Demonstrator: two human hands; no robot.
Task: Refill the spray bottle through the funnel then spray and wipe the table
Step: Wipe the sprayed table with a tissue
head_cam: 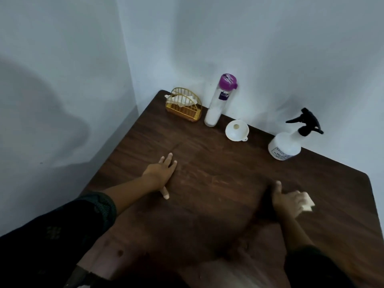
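Note:
My left hand [163,172] lies flat on the dark wooden table [218,183], fingers straight and spread. My right hand [287,201] presses a folded white tissue [307,203] onto the table at the right, fingers laid over it. At the back right stands the white spray bottle [284,146] with its black trigger head on. The white funnel [236,129] lies on the table left of it. A tall clear bottle with a purple cap [220,100] stands by the wall.
A gold wire napkin holder [184,109] with white tissues sits in the table's back left corner. White walls close off the back and the left side. The table's near edge runs under my forearms.

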